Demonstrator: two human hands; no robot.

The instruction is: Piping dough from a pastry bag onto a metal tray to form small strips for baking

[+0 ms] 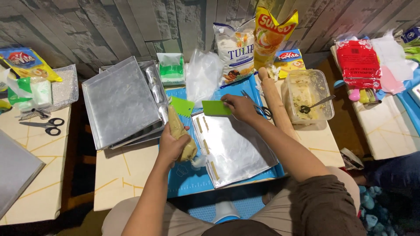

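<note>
left hand (171, 146) fingers wrapped around tan dough-filled piping bag (180, 133), tip beside flat shiny metal baking tray (238, 150) on table; right hand (239, 108) fingers pinch flat green plastic scraper (215, 108) at tray's far edge.

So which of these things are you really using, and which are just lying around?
In use:
left hand holding the piping bag
right hand holding the green scraper
baking tray with dough strips

Lying about:
rolling pin
black scissors
tub with spoon
flour bag
stacked trays
</note>
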